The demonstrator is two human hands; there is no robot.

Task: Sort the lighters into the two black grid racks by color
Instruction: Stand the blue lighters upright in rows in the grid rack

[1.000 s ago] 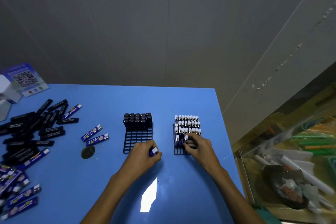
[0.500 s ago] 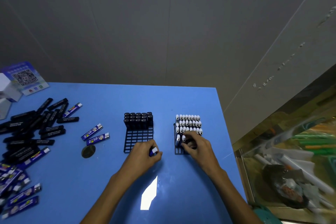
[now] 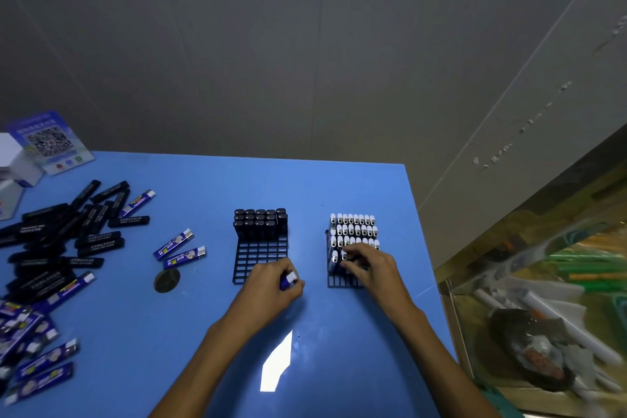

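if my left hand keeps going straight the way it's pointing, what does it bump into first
Probably the right rack, at its near left corner. The left hand, gripping a blue lighter, points right and slightly away across bare blue table; depth is hard to judge.

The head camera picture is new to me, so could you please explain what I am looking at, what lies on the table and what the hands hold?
There is no machine here: a person wears one wide-angle camera on the head, looking forward and down at their own bare hands over a blue table. Two black grid racks stand side by side. The left rack has black lighters upright in its far rows. The right rack holds blue lighters with white caps. The left hand grips one blue lighter between the racks. The right hand has its fingers curled on the lighters in the right rack. Unsorted black and blue lighters lie loose at the left, near a QR-code card.
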